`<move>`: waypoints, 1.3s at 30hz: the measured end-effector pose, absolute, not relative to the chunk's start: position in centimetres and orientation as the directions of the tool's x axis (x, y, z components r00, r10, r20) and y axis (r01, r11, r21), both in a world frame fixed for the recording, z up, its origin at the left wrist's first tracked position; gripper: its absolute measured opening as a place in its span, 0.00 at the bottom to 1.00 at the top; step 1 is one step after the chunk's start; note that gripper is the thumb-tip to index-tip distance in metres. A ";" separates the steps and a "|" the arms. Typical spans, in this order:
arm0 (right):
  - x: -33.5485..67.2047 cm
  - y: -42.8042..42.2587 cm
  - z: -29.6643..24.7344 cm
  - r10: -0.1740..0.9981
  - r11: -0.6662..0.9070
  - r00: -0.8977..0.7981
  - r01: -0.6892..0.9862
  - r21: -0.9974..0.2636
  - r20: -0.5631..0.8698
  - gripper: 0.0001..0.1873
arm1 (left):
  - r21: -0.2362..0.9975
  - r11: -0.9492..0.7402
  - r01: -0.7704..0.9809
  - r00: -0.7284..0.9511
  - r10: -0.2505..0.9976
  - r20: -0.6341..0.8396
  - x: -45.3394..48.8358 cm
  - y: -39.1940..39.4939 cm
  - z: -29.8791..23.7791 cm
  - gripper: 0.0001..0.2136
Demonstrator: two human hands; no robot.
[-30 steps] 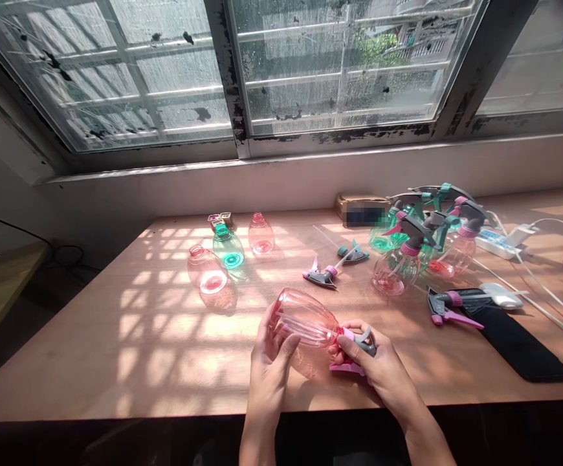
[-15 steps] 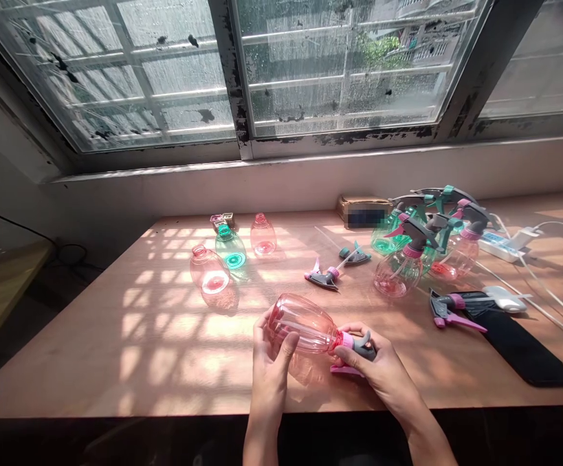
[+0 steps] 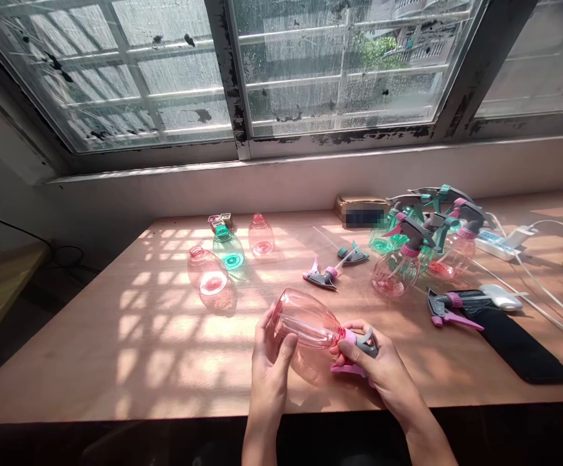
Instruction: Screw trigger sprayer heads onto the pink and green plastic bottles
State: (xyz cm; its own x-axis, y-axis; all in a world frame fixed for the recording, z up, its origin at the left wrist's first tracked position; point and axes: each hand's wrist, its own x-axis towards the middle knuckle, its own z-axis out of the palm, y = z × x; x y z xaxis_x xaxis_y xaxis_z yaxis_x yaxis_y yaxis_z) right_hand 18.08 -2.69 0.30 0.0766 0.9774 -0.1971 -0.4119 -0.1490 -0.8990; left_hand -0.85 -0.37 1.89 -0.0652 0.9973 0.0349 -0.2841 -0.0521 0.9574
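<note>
A clear pink spray bottle (image 3: 308,318) lies tilted on its side in the air above the table's front part. My left hand (image 3: 272,356) is closed round its base end, thumb on the near side. At the neck, my right hand (image 3: 371,356) grips the pink collar of the grey and pink spray head (image 3: 352,340), whose pink trigger points down toward me. The spray head sits on the bottle's mouth; how tightly, I cannot tell. Beyond my hands lie a loose pink and grey spray head (image 3: 323,277) and a green and grey one (image 3: 353,254).
Two open pink bottles (image 3: 206,275) (image 3: 262,236) and a green bottle (image 3: 228,249) stand at the left. Several bottles with spray heads (image 3: 398,272) crowd the right. Near them are another spray head (image 3: 451,310), a black phone (image 3: 524,346), a power strip (image 3: 495,246) and a cardboard box (image 3: 362,210).
The bottle's base end has tipped up slightly in my hands. My right fingers have shifted round the collar, and the pink trigger has turned a little. Other things stay in place.
</note>
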 end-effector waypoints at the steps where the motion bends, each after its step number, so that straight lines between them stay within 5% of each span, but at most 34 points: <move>1: 18.1 -2.7 0.3 0.978 -0.150 0.074 -0.401 -0.904 -0.195 0.28 | 0.960 -0.053 -0.275 -0.077 0.996 0.033 -0.8 -0.4 1.9 0.26; 14: 18.0 -2.7 0.8 0.981 -0.147 0.061 -0.374 -0.916 -0.182 0.27 | 0.957 -0.089 -0.277 -0.071 0.995 0.072 -1.3 0.8 -0.7 0.34; 39: 17.9 -2.9 0.8 0.981 -0.162 0.041 -0.362 -0.918 -0.190 0.23 | 0.971 -0.043 -0.237 -0.063 0.998 0.029 -1.2 0.1 1.1 0.29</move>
